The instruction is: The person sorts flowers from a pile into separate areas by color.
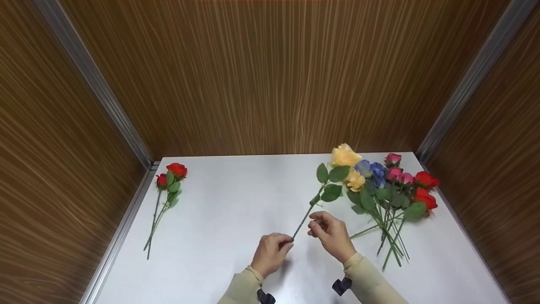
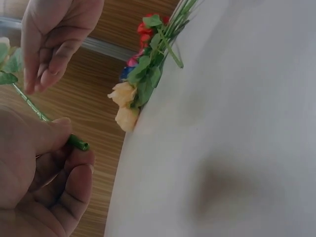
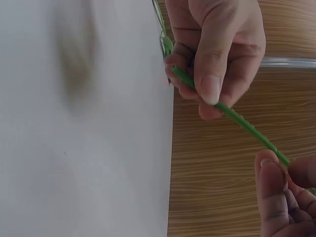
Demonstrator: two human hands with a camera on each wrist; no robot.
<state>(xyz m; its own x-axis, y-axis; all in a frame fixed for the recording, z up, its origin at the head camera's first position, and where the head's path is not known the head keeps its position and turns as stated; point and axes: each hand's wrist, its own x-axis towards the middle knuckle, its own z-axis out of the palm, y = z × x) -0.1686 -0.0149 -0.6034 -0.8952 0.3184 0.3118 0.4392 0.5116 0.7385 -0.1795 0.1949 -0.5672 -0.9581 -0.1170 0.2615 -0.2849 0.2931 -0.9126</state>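
While a pair of red roses [image 1: 171, 179] lies by itself at the far left of the white table [image 1: 236, 202], well apart from everything else, the person works near the table's front middle. The left hand [image 1: 271, 252] pinches the bottom end of a yellow rose [image 1: 345, 155] stem between thumb and curled fingers, as the left wrist view shows, so the stem tip just pokes past the thumb. That low grip seemingly lets the flower stand tilted up and away to the right, clear of the table. The right hand [image 1: 331, 232] sits just beside it, higher along the same stem, its fingertips closed lightly on the stem as if to steady it. Farther right, a loose heap of flowers [image 1: 390, 185], yellow, blue, pink and red, rests on the table with stems fanned towards the person.
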